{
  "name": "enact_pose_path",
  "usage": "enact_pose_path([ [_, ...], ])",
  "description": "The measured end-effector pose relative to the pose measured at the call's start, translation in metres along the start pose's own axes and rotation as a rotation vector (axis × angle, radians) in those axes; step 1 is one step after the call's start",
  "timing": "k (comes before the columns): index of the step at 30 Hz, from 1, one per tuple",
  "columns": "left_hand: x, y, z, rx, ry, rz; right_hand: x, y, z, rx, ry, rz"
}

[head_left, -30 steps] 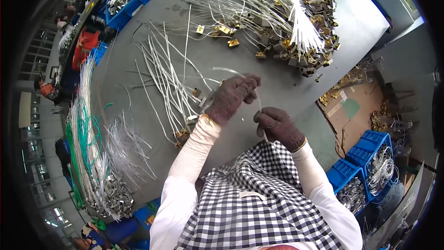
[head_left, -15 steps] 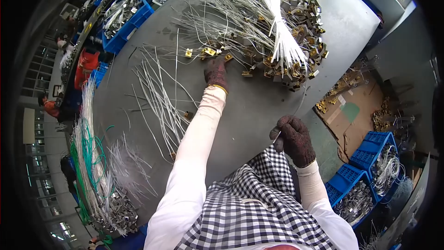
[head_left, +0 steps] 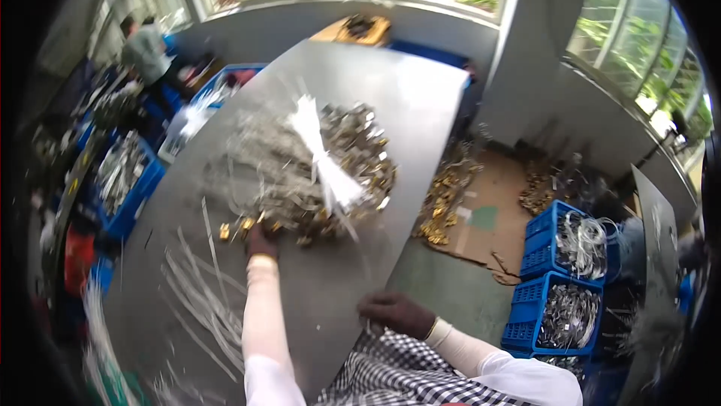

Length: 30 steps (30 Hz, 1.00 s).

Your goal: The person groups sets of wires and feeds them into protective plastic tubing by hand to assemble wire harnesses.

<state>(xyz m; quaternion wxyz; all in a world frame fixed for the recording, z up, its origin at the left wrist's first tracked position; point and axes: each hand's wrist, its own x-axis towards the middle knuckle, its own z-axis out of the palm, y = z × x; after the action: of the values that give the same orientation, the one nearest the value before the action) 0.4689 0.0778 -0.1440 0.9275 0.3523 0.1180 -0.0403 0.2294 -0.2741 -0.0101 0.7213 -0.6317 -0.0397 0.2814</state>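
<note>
Head view: left hand (head_left: 261,244) sits beside brass-coloured pieces (head_left: 224,232), right hand (head_left: 396,313) well apart at its four o'clock, both grips too blurred to judge; a hasty tug could snag the crossed wire pile (head_left: 291,197) at one o'clock.

My left hand (head_left: 261,244) and right hand (head_left: 396,313) wear dark maroon gloves (head_left: 409,318); I have pale cream oversleeves (head_left: 264,297), white sleeves (head_left: 526,380) and a black-and-white checked apron (head_left: 398,374).

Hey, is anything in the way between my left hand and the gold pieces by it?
Nothing visible: your left hand is right at the gold pieces; blur hides whether it touches them. The white bundle lies off to the right.
</note>
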Motion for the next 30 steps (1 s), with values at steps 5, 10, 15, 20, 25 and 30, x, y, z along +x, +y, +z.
enact_pose_path([
  [5,-0.023,-0.025,0.059,1.527,0.217,0.309,-0.006,-0.003,-0.002,0.120,0.026,0.082],
  [10,-0.021,-0.015,0.062,1.207,0.086,0.362,-0.004,-0.026,0.008,0.185,-0.019,0.130],
  [15,0.005,-0.023,-0.044,1.410,0.244,0.648,0.004,-0.008,0.020,0.212,-0.072,0.130],
  [20,-0.114,-0.040,0.085,0.576,0.143,0.317,0.000,-0.009,0.019,0.190,0.043,0.084],
  [25,-0.255,-0.044,0.117,0.783,0.030,0.288,-0.006,-0.002,0.028,0.418,-0.039,-0.016],
  [30,-0.357,-0.027,0.125,1.418,-0.411,0.419,-0.012,-0.020,0.058,0.221,-0.011,0.075],
])
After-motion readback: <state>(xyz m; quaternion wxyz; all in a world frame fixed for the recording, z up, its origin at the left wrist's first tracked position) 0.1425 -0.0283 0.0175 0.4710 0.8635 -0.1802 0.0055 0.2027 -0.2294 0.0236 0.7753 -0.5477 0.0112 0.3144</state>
